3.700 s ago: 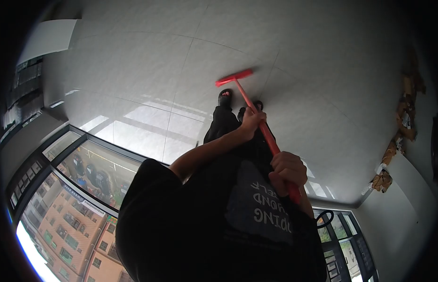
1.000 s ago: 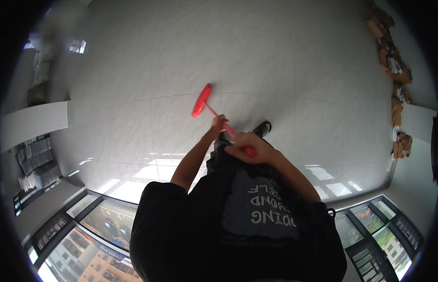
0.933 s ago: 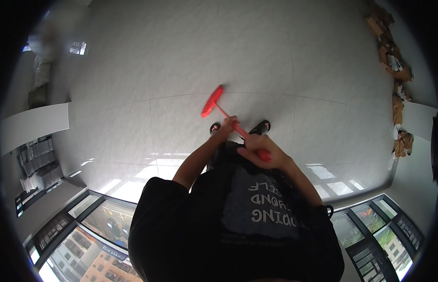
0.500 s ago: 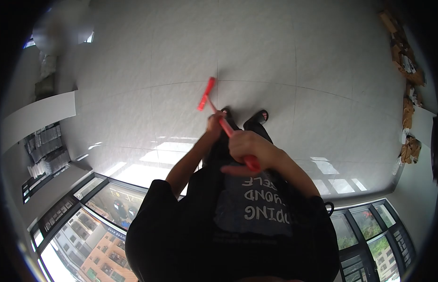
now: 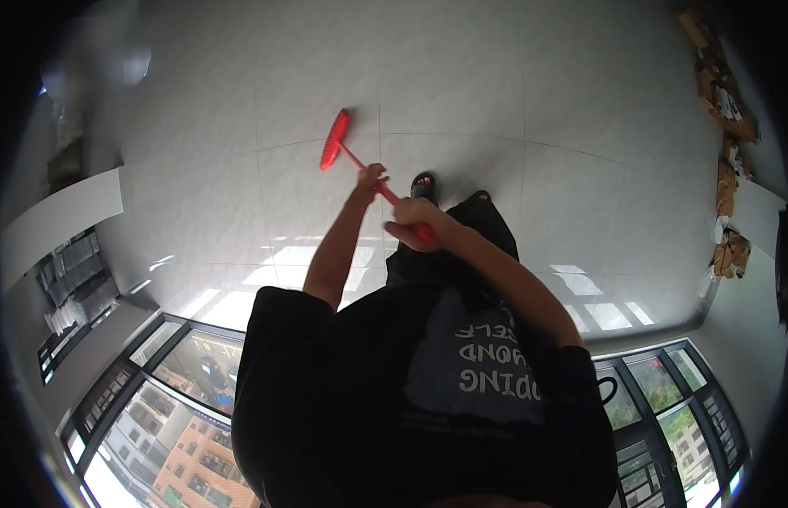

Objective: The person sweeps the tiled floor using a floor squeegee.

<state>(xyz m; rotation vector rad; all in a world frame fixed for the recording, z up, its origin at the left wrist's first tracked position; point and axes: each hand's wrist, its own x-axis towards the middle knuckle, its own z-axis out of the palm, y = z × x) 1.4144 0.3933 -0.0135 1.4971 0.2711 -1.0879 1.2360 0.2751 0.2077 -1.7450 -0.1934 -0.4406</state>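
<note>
A red broom [image 5: 335, 140] slants across in front of me, its bristled head on or just over the grey floor, ahead and to the left of my feet. Lower on the handle, my left hand [image 5: 371, 179] is wrapped round the red shaft. My right hand [image 5: 426, 222] grips the upper end, and the red tip of the handle shows beside its fingers. Both arms reach forward and down from my black T-shirt.
Grey tiled floor [image 5: 462, 68] stretches ahead, with sunlit patches near the windows [image 5: 191, 364]. Cardboard pieces [image 5: 724, 110] line the right wall. On the left stand a white panel [image 5: 68, 203] and stacked grey bundles [image 5: 77, 271]. My sandalled foot [image 5: 424, 182] is close to the handle.
The broom head has moved forward and to the left. Both hands have gone forward with the handle, still gripping it. My feet have shifted, as in a step.
</note>
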